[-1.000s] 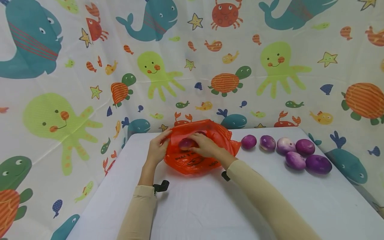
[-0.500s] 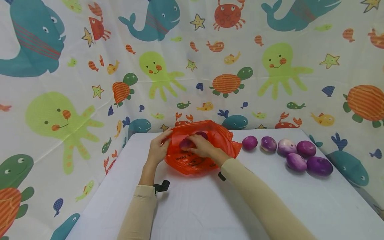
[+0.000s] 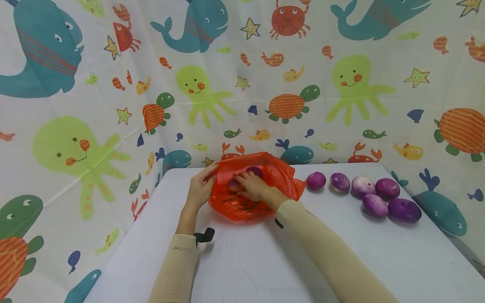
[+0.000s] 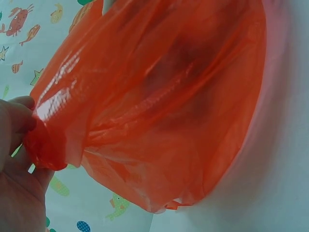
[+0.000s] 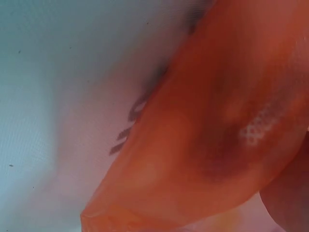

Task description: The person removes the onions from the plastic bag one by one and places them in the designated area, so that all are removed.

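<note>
My left hand (image 3: 198, 189) pinches the left rim of a red-orange plastic bag (image 3: 223, 206) and holds its mouth up. In the left wrist view, thumb and fingers (image 4: 19, 121) grip the gathered edge of the bag (image 4: 169, 106), with dark shapes showing through the plastic. My right hand (image 3: 253, 187) reaches into the bag's mouth, its fingers round a red onion (image 3: 233, 185), partly covered by them. Behind that hand another red onion (image 3: 255, 171) lies inside the bag. The right wrist view is blurred and filled mostly by the bag (image 5: 183, 145).
Several red onions stand on the right of the white table (image 3: 242, 269); the nearest to the bag is a small purple onion (image 3: 316, 181). A pale onion (image 3: 362, 186) and a dark onion (image 3: 404, 211) sit farther right. A patterned curtain (image 3: 242, 97) hangs behind.
My right hand has moved slightly down into the bag with the onion, and the other onion behind it shows more. My left hand stays on the rim.
</note>
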The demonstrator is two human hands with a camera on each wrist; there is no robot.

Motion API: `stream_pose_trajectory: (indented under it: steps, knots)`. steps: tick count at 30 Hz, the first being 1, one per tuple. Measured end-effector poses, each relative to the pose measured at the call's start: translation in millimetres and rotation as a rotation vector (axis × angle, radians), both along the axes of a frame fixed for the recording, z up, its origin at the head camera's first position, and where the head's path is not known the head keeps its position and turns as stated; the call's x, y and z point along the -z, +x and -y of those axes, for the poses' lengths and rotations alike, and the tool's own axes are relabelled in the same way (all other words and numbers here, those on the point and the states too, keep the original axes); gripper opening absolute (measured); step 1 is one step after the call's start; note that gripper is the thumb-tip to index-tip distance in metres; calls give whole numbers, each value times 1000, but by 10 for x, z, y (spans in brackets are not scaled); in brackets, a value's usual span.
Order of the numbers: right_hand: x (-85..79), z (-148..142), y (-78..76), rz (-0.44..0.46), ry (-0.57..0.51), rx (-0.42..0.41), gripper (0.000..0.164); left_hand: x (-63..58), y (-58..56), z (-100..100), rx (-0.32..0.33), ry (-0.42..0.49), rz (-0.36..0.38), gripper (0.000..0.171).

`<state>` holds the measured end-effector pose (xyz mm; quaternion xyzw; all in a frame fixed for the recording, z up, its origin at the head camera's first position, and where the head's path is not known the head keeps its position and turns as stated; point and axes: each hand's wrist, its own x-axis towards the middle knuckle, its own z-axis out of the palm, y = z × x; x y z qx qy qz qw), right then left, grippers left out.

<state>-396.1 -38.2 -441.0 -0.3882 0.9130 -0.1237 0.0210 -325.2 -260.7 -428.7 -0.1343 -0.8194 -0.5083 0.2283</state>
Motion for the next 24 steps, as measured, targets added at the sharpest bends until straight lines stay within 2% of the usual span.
stream_pose_trajectory:
  steps: [3, 7, 15, 21, 24]
  knots:
    - [8, -2, 12, -19, 19, 6, 68, 3, -6, -5, -3, -3, -4, 44]
    - [10, -6, 17, -25, -12, -2, 64, 1, -7, -11, -6, -6, -8, 44]
    - [13, -40, 4, 69, -103, -6, 45, -13, -5, -12, 0, 1, 8, 44]
    - [29, -92, 5, 124, -73, 26, 63, -11, -9, -12, -11, 1, 15, 44]
    - [34, -109, 18, 164, -82, 37, 63, -2, -9, -12, -15, -5, 15, 45]
